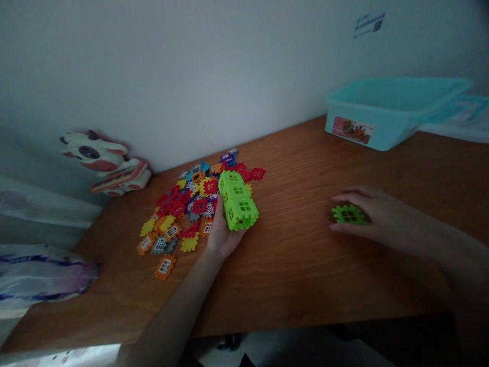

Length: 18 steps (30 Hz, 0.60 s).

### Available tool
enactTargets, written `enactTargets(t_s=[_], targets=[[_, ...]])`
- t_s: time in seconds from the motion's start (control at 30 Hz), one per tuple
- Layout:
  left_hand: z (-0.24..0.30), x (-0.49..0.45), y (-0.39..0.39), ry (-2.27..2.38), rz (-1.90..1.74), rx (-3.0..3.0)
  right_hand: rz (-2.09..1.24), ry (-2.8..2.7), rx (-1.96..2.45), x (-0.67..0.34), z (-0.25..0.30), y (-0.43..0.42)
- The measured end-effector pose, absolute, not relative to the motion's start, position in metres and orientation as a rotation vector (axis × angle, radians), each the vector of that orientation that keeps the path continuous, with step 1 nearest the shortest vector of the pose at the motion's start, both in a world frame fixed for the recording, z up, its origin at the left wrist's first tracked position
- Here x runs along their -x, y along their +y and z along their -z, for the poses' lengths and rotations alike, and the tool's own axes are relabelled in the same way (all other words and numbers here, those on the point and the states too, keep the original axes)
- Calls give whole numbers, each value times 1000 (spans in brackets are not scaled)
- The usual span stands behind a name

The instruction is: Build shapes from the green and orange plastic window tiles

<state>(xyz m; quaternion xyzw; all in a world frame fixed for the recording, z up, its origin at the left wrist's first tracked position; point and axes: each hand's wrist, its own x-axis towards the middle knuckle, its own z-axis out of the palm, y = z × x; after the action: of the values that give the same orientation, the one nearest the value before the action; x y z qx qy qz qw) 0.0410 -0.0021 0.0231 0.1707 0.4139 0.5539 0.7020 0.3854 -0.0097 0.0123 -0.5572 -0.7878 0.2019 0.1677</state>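
Observation:
My left hand (226,235) grips a bright green block (237,200) from below and from its left side. Interlocking window-patterned plastic tiles make up this long, box-like block, tilted above the table. On the right, my right hand (361,211) reaches low over the wood with fingers and thumb spread. A single green window tile (348,214) lies between them, its right end close to the palm; a gap shows between the upper fingers and the tile. Behind and left of the green block is a heap of mixed-colour interlocking tiles (178,201), partly hidden by my left hand.
A wooden table (290,265) stands against a pale wall. At back right sits a light-blue plastic bin (367,114), with a clear-blue lid-like piece (462,114) beside it. A cow-shaped toy keyboard (122,176) stands at back left, near a plastic bag (42,272).

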Motion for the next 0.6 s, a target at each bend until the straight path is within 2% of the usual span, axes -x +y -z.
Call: enactTargets(t_s=[0.33,0.6], targets=[[-25,-35,-2,854,-1155,-206,-732,-2172,1649,-394,-18,-9],[-24,-33,-4,822,-1159,-282,-657,-2093,1682,-382,-14,-11]])
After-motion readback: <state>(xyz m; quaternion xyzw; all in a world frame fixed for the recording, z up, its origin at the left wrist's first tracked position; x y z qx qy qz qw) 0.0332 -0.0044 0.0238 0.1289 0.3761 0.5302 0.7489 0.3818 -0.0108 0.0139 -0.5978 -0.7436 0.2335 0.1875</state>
